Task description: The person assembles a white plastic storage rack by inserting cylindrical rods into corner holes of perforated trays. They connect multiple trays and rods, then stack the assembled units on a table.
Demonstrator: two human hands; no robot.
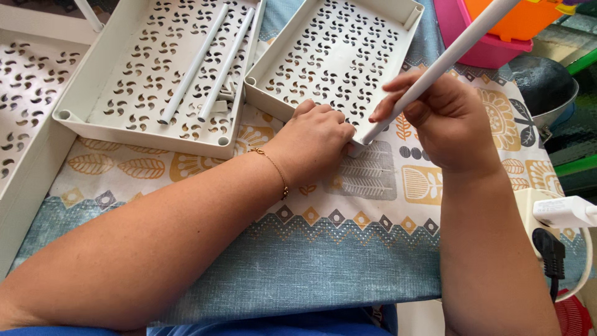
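Note:
My right hand [451, 118] grips a long white tube [448, 59] and holds it slanted, its lower end at the near corner of a white perforated tray [339, 53]. My left hand [314, 140] is closed over that same corner of the tray, steadying it beside the tube's tip. A thin gold bracelet sits on my left wrist. A second white perforated tray [134, 93] lies to the left, with two loose white tubes [208, 62] and small white connectors resting in it.
A patterned tablecloth [348, 249] covers the table. Part of a third white tray [25, 81] shows at far left. Pink and orange plastic bins [491, 28] stand at the back right, a dark metal bowl [544, 84] beside them, and a white power strip with plugs [553, 214] at right.

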